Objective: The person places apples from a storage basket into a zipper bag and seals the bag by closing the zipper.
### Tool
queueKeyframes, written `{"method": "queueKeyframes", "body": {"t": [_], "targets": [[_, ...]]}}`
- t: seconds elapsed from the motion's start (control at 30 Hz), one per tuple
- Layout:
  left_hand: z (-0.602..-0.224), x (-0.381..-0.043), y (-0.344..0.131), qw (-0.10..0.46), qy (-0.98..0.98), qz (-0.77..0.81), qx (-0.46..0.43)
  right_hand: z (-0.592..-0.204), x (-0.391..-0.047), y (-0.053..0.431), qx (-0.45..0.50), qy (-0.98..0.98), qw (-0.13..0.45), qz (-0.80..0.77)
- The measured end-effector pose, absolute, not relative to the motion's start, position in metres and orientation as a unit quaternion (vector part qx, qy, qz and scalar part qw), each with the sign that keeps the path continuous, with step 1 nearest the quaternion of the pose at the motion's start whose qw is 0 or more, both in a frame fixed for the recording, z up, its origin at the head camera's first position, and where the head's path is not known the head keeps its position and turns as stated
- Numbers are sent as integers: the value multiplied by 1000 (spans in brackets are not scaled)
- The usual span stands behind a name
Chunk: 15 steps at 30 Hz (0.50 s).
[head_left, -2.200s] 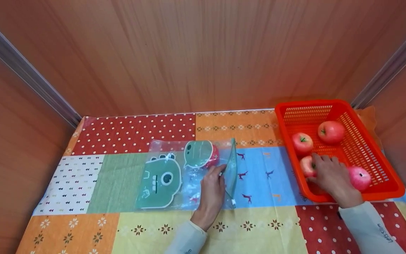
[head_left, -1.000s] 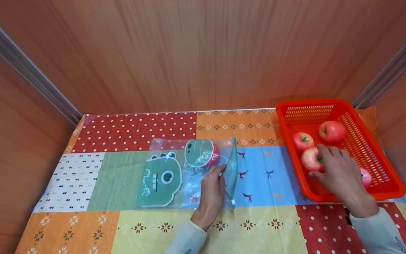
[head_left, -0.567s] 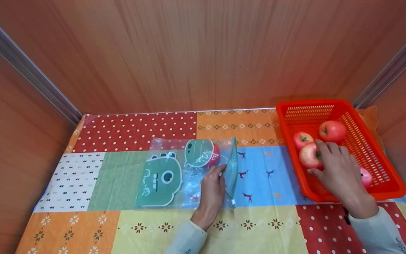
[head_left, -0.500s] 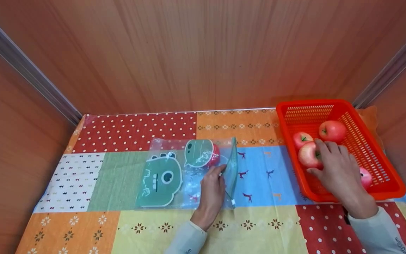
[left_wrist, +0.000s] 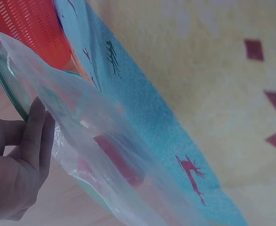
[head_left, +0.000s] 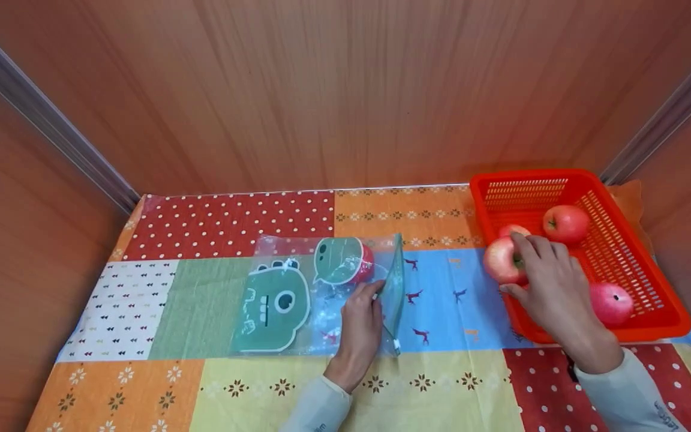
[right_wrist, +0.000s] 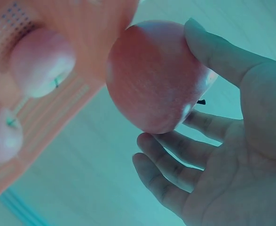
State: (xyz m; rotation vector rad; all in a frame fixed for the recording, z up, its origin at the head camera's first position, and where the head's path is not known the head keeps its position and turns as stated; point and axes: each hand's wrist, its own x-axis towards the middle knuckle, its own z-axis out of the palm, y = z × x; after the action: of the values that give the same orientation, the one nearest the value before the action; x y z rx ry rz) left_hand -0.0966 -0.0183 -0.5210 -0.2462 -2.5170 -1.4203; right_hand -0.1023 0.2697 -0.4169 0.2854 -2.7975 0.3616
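My left hand (head_left: 360,327) pinches the open edge of a clear zip bag (head_left: 327,318) with green cartoon prints, lying on the cloth. Inside the bag, partly behind a green print, is a pinkish-red round thing (head_left: 364,265). The left wrist view shows the thumb and fingers (left_wrist: 33,136) on the bag's green zip edge. My right hand (head_left: 552,288) grips an apple (head_left: 501,261) between thumb and fingers, above the left rim of the red basket (head_left: 639,333). In the right wrist view the held apple (right_wrist: 152,75) hangs clear of the basket, its stem towards the palm.
In the basket lie a red apple (head_left: 566,224), a smaller apple (head_left: 514,229) mostly hidden behind the held one, and a pink round fruit (head_left: 611,303). Patchwork cloth (head_left: 441,384) covers the table. Wood-grain panels (head_left: 345,96) stand at the back and both sides.
My right hand has taken hold of an apple in the basket, lifted it and carried it left to the basket's rim. The left hand and the bag have stayed in place.
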Motion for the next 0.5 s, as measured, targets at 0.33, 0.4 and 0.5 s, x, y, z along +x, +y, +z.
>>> {"method": "queueKeyframes", "body": {"t": [0.33,0.4,0.5], "targets": [[-518,-96,-18,107,-857,-499,-74,-423,-102,239,136,-973,141,119],[-518,-96,-18,105,-856,-502,-73,-426,-102,233,142,-972,139,122],[-519,-96,-17,107,-853,-504,-76,-431,-104,224,146,-972,133,124]]}}
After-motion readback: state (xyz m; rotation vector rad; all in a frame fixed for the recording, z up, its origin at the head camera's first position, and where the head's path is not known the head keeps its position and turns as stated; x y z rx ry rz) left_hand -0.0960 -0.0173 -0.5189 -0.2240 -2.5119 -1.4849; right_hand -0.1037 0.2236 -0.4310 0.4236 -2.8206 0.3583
